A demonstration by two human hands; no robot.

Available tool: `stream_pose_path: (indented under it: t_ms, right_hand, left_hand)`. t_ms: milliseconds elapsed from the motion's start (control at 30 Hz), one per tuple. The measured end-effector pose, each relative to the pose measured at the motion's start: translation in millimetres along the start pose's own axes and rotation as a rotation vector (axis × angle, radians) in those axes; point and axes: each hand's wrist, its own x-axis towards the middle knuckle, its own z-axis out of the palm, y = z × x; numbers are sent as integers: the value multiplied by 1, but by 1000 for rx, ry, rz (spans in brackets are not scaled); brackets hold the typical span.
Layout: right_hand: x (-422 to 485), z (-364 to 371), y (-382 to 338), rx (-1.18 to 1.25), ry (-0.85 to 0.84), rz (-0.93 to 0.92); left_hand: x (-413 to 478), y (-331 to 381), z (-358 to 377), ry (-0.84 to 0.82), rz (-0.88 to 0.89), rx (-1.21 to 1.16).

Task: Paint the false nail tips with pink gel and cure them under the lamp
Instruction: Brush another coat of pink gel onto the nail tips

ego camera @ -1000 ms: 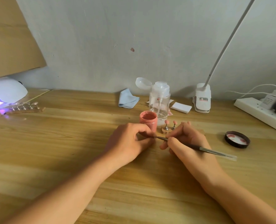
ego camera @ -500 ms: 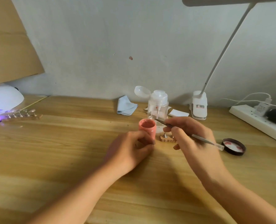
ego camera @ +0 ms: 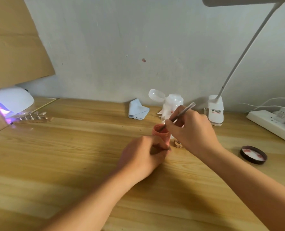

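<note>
Over pink gel jar [ego camera: 162, 134], right hand [ego camera: 193, 130] holding brush [ego camera: 183, 111], tip inside

The person's left hand [ego camera: 143, 157] and right hand [ego camera: 193, 130] are bare. Both forearms are bare right down to the frame edge, wrists too. Fingers look slim; nails too small to make out.

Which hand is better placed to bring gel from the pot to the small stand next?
Right. The right hand holds the brush, its tip in the pink gel pot, with the wooden stand just beside it. The left hand is busy steadying the pot.
</note>
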Motion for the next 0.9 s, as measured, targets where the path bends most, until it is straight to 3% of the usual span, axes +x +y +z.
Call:
stream_pose_path:
  t_ms: [133, 233, 300, 400, 467, 900]
  right_hand:
    - [1, 1, 0, -1, 11, 4]
    - [-8, -5, 1, 92, 113, -34]
    - [-21, -11, 5, 306, 164, -17]
    - [-50, -17, 14, 818, 83, 113]
    - [-66, -17, 21, 954, 35, 171]
    - [-72, -4, 29, 820, -80, 93]
  left_hand:
    - [0, 0, 0, 9, 6, 0]
    - [1, -2, -1, 27, 16, -10]
    - [1, -3, -1, 43, 20, -29]
    - [3, -5, -1, 54, 26, -20]
    - [3, -4, -1, 49, 42, -1]
    - [1, -2, -1, 32, 59, -14]
